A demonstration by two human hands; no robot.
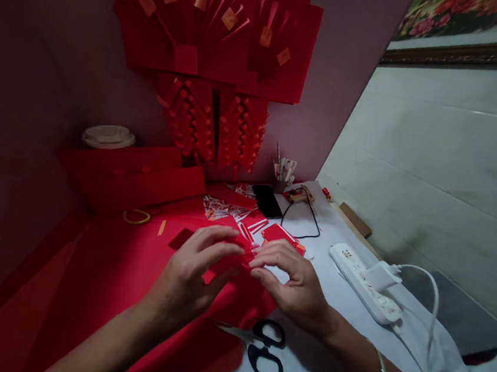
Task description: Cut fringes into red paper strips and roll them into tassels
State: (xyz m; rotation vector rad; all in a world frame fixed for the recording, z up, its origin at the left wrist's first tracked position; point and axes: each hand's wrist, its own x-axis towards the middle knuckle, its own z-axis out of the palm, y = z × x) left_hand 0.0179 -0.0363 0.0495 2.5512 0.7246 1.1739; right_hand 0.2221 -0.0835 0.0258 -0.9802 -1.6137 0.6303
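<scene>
The two hands are over the middle of the table (327,277), the left hand (197,269) and the right hand (292,279) facing each other with curved fingers; a small red paper piece (247,258) is between their fingertips, well inside of all edges, but blur hides it, and I cannot tell if either hand pinches it; a large red sheet (119,273) spreads below them toward the left edge; the scissors (265,350) lie nearer to the front edge, blades on the red sheet, and a band of white surface separates the right hand from the power strip (365,284) along the right edge; toward the far edge are paper scraps (223,209), a black flat device (267,201) and, near the far right corner, a pen cup (281,177).
</scene>
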